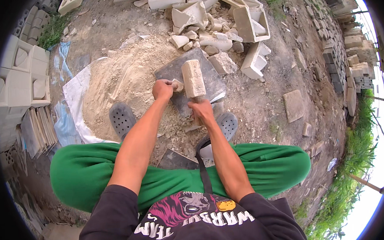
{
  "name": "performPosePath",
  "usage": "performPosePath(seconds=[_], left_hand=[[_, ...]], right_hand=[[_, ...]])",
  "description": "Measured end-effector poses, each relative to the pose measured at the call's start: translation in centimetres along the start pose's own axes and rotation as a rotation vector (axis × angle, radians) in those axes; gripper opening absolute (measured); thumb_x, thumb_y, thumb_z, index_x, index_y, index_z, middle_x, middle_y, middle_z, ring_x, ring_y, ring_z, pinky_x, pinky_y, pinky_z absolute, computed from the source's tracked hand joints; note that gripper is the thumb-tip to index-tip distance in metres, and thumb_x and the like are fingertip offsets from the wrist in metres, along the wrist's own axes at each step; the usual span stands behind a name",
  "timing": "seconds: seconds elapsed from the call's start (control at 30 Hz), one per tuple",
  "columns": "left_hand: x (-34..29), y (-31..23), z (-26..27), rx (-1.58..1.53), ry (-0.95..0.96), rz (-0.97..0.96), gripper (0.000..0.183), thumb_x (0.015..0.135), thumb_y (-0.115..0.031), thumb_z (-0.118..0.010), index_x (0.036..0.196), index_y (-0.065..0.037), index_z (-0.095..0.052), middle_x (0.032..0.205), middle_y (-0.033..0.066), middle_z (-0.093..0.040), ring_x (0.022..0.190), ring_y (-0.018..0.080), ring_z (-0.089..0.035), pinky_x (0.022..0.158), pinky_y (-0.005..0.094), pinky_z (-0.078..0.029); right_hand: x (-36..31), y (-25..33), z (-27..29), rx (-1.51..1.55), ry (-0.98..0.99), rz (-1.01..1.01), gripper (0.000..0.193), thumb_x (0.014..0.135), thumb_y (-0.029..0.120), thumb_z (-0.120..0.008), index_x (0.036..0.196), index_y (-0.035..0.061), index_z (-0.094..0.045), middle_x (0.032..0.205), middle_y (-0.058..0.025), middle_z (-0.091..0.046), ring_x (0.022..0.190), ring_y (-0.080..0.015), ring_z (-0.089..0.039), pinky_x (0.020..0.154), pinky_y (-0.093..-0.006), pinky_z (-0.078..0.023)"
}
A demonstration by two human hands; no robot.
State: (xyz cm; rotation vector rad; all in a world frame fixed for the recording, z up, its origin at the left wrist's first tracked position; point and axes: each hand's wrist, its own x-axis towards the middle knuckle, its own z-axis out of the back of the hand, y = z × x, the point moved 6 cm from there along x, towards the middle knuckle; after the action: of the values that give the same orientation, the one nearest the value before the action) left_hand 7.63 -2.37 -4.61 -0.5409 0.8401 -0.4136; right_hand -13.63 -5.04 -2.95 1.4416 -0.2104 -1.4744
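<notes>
My right hand (pixel 202 111) is wrapped round the handle of a dusty, pale mallet (pixel 193 78), whose thick block head points away from me. Closed on a small tan chunk of broken block (pixel 177 85), my left hand (pixel 162 90) is just left of the mallet head. Both are over a flat dark slab (pixel 166 71) on the ground; whether the chunk touches it I cannot tell. Left of the slab a heap of pale crumbled powder (pixel 117 80) lies on a white sheet (pixel 77 85).
Beyond the slab lies a pile of broken pale blocks (pixel 214 42). Moulded hollow blocks (pixel 23 56) and a stack of thin boards (pixel 39 131) stand at the left. A flat stone piece (pixel 294 105) lies at the right. My grey clogs (pixel 122 118) flank the work.
</notes>
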Motion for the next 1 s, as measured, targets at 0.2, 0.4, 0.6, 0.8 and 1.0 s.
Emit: performPosePath(seconds=[0.2, 0.4, 0.6, 0.8, 1.0], left_hand=[[-0.3, 0.5, 0.0, 0.009, -0.037, -0.076, 0.023, 0.078, -0.026, -0.083, 0.095, -0.010, -0.080, 0.089, 0.0088, -0.077, 0.082, 0.0208, -0.072, 0.076, 0.0357, -0.053], [-1.4, -1.7, -1.1, 0.084, -0.001, -0.028, 0.023, 0.082, -0.023, -0.078, 0.100, -0.009, -0.077, 0.100, 0.0093, -0.075, 0.091, 0.0256, -0.070, 0.082, 0.0375, -0.053], [-1.4, -2.1, -1.5, 0.210, -0.217, -0.586, 0.038, 0.085, -0.017, -0.067, 0.123, -0.013, -0.068, 0.134, 0.0125, -0.059, 0.122, 0.0327, -0.055, 0.103, 0.0426, -0.047], [-3.8, -1.2, -2.0, 0.359, -0.119, -0.724, 0.037, 0.091, -0.024, -0.060, 0.126, -0.013, -0.065, 0.130, 0.0131, -0.059, 0.122, 0.0324, -0.055, 0.102, 0.0444, -0.046], [-4.2, -0.3, -0.6, 0.437, -0.270, -0.652, 0.037, 0.090, -0.029, -0.063, 0.123, -0.012, -0.065, 0.130, 0.0129, -0.058, 0.120, 0.0336, -0.055, 0.101, 0.0450, -0.046]], right_hand=[[-0.1, 2.0, 3.0, 0.026, -0.156, 0.074, 0.031, 0.075, 0.027, -0.077, 0.082, -0.0022, -0.068, 0.065, -0.0098, -0.067, 0.053, -0.0180, -0.066, 0.053, -0.0335, -0.053], [1.3, -5.6, 6.2, -0.055, -0.457, 0.093, 0.038, 0.074, 0.032, -0.076, 0.089, -0.0032, -0.072, 0.068, -0.0127, -0.069, 0.055, -0.0239, -0.068, 0.058, -0.0372, -0.054], [-1.2, -5.2, 3.5, -0.031, -0.328, -0.069, 0.046, 0.074, 0.033, -0.074, 0.092, -0.0091, -0.071, 0.070, -0.0151, -0.070, 0.057, -0.0245, -0.069, 0.060, -0.0361, -0.055], [-1.3, -2.6, 0.8, -0.079, -0.262, 0.043, 0.032, 0.074, 0.024, -0.075, 0.077, -0.0070, -0.068, 0.061, -0.0114, -0.065, 0.049, -0.0213, -0.064, 0.049, -0.0368, -0.053], [-1.1, 1.6, 0.0, -0.182, -0.094, 0.004, 0.032, 0.074, 0.025, -0.076, 0.080, -0.0061, -0.070, 0.062, -0.0122, -0.067, 0.049, -0.0225, -0.066, 0.050, -0.0367, -0.053]])
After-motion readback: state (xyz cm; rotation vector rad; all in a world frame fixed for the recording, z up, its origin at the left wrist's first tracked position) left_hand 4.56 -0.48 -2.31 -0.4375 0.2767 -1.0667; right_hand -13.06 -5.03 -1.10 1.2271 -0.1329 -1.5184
